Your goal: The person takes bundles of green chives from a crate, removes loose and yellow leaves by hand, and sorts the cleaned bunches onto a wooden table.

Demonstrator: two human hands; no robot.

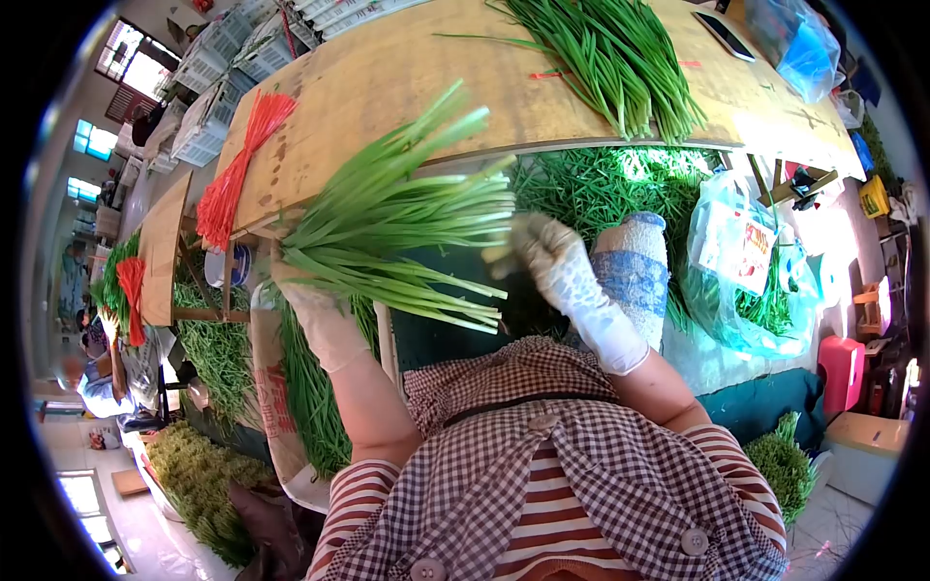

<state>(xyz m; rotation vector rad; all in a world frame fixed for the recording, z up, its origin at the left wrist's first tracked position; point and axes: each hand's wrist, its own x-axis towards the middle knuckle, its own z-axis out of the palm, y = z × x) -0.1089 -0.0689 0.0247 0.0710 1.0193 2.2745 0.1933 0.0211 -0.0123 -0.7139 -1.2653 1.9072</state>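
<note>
My left hand (315, 310), in a pale glove, is closed around a bunch of garlic chives (407, 223). The long green leaves hang over and partly hide its fingers, and the pale cut ends fan out to the right. Close to those ends is my right hand (557, 257), also in a pale, soiled glove. Its fingers look curled and are smeared by motion; anything inside them is too blurred to name. A blue and white towel-like cloth (630, 266) lies beside my right wrist.
On the wooden table (387, 87) lie red ties (247, 160), a larger chive pile (610, 63) and a phone (725, 36). Loose green trimmings (610, 179) fill the space below its edge. A plastic bag (746, 261) hangs at right; more chives (315, 397) stand at left.
</note>
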